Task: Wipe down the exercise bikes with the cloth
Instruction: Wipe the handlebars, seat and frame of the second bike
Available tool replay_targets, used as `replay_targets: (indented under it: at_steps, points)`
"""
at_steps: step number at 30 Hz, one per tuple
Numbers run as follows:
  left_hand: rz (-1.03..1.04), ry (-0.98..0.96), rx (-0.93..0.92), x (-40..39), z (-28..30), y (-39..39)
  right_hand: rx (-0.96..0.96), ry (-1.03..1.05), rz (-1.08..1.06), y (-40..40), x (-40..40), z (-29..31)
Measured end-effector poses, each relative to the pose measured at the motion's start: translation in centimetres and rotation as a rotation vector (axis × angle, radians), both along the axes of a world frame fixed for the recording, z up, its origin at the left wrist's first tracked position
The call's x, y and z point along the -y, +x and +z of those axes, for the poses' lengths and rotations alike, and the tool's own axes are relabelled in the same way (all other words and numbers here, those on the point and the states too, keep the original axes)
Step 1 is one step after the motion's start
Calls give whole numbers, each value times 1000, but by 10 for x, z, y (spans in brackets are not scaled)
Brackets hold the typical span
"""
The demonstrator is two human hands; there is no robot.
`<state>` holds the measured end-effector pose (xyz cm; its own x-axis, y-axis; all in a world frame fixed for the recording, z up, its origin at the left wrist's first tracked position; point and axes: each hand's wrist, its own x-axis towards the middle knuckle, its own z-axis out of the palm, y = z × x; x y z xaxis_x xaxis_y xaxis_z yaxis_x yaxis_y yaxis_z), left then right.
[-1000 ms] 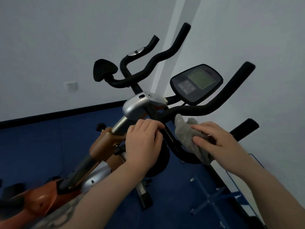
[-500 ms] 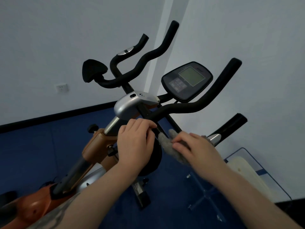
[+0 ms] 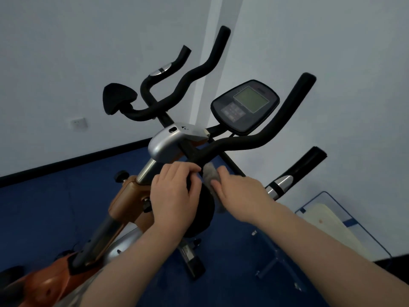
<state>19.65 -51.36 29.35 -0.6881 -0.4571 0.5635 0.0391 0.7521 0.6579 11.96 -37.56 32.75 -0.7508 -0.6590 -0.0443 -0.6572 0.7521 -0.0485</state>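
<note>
Over the last second the right hand [image 3: 241, 191] has drawn the crumpled grey fabric cloth [image 3: 211, 173] inward along the black foam-padded handlebar [image 3: 261, 140], from the curved section under the right arm of the bar to the root beside the centre post. Earlier the cloth lay spread over the bar; now it is bunched small, just beside the left hand [image 3: 174, 193] and nearly touching it. Judgement: the stroke along this lower bar is at its inner end, and the upper arms and the console remain to be wiped.

Grip state: the right hand's fingers press down on the cloth and curl over it, holding it against the bar; the thumb is hidden. The left hand stays curled over a round black padded part at the centre of the bars, steadying the orange-framed exercise bike [image 3: 130, 196].

Materials: the bars are matt, soft-looking foam in bent tubes. The centre cap [image 3: 168, 140] is smooth silver plastic or metal. The black oval console [image 3: 245, 105] carries a dull green screen. The cloth looks fuzzy and limp. The floor [image 3: 44, 207] is dark blue.
</note>
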Motion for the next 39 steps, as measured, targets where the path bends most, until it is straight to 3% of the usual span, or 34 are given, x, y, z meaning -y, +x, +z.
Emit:
replay_targets:
  at_steps: [4, 7, 9, 11, 14, 21, 23, 29, 32, 34, 36, 39]
  points:
    - [-9, 10, -3, 0, 0, 0, 182, -181, -139, -12, 26, -1]
    - [-21, 24, 5, 0, 0, 2, -56, -90, -163, 6, 10, -11]
    - [-21, 21, 5, 1, 0, 1, -103, -67, -176, 9, 12, -15]
    - [-26, 10, -6, 1, 0, 0, -41, -57, -218, 1, 26, -12]
    - [-46, 35, -13, 0, 0, 2, 161, -238, -319, -5, 28, -5]
    - [-104, 43, -19, 5, -1, 2, 300, -282, 29, 0, -8, 15]
    - [-122, 37, -17, 6, -3, 2, 233, -272, -6, -1, -12, 20]
    - [-209, -8, -6, 14, -7, 5, -320, -233, -272, 24, -12, -1]
    - [-233, -31, -3, 14, -5, 6, -433, -247, -264, 25, -16, -1]
    - [-254, -45, -10, 15, -3, 7, -395, -229, -122, 23, -18, 4]
    - [-266, -51, -18, 16, -3, 7, -232, -188, 29, 21, -18, 6]
    - [-256, -46, -36, 15, -4, 8, -24, -155, -50, 24, -15, 0]
